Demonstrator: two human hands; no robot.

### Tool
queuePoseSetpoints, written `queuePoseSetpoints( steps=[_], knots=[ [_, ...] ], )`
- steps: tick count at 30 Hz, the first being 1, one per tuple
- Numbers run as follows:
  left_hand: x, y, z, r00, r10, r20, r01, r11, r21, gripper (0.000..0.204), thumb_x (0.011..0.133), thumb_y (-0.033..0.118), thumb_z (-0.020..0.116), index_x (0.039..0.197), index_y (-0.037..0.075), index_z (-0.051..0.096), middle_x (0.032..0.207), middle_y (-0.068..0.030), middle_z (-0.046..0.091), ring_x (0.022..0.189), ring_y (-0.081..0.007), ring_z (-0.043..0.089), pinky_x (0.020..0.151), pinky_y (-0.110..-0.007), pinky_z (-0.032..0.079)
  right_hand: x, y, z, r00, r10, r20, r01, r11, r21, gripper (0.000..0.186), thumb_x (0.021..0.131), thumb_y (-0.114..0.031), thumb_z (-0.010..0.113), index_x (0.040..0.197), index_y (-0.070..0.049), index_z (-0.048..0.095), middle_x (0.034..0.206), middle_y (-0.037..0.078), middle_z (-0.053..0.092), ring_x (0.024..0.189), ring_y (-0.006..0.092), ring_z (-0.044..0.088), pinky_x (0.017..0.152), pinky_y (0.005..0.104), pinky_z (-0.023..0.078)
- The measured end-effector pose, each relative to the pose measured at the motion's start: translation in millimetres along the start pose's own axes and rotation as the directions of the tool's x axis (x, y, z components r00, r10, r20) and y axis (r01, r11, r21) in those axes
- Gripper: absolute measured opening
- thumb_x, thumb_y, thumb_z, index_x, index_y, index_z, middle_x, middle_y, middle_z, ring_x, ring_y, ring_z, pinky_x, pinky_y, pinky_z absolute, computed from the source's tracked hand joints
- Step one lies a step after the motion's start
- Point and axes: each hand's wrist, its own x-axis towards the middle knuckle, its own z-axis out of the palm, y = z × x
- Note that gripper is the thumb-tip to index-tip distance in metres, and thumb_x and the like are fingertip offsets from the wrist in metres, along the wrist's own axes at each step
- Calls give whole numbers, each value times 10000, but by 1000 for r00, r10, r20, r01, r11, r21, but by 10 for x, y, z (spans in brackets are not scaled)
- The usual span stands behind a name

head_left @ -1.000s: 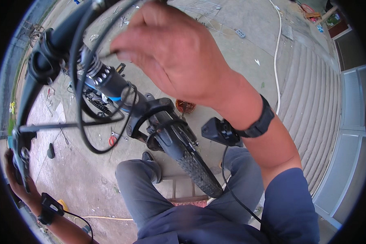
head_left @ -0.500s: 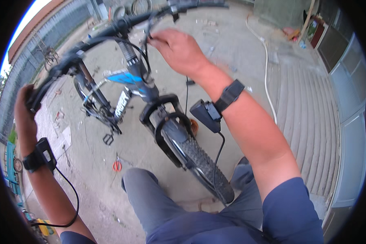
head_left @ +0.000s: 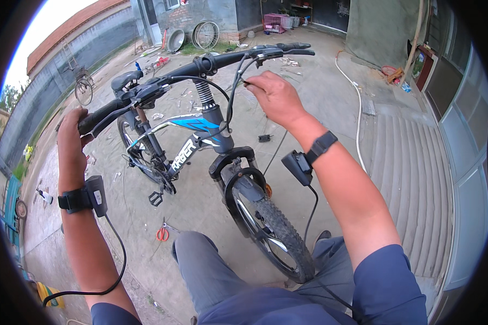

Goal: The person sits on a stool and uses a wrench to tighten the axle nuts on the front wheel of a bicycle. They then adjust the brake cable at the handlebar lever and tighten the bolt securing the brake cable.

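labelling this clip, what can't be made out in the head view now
All head view:
What the right hand pinches, if anything: too small
Left handlebar grip: outer end hidden by the left hand
Teal cart: cut off by dark rim
Scattered scraps: too small to identify

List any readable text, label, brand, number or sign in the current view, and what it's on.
Bicycle frame: large white lettering on the dark down tube, readable, but I don't copy brands or printed words.
Black device on the left wrist: pale label, print too small to read.
Dark panel in the far background: faint light marks, too small to tell whether they are writing.
No other text that I can make out.
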Motion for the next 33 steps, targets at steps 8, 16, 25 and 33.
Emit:
queuePoseSetpoints(
  steps=[8,16,25,33],
  knots=[
    [-32,46,33,1000,23,0,-23,999,25,361,1025,380,531,1172,94,695,1154,-47,681,1074,-146,637,765,-314,530,-128,-19,-150,999,48,-2,-48,998,-36,135,925,-196,708,1036,-143,764,864,75,641,908,308,655,750,430,525],
    [-51,41,44,998,58,13,-58,998,14,366,1029,391,522,1140,89,696,1093,-39,692,1017,-130,645,720,-294,530,-158,-2,-342,999,12,40,-11,1000,-25,141,931,-196,710,1043,-131,767,846,86,639,843,307,658,717,416,519],
    [-53,61,45,997,73,34,-74,996,40,345,1031,340,511,1151,68,688,1143,-41,673,1063,-138,649,714,-300,542,-139,-1,-309,999,29,14,-29,999,-20,146,928,-202,712,1043,-134,773,870,82,661,856,317,667,729,421,532],
    [-49,38,32,997,69,42,-70,997,22,350,1033,359,510,1151,77,680,1127,-35,676,1050,-132,645,720,-288,532,-209,-63,-208,994,24,111,-10,992,-122,122,909,-190,721,1005,-135,773,864,83,659,856,324,668,733,438,541]
  ],
)
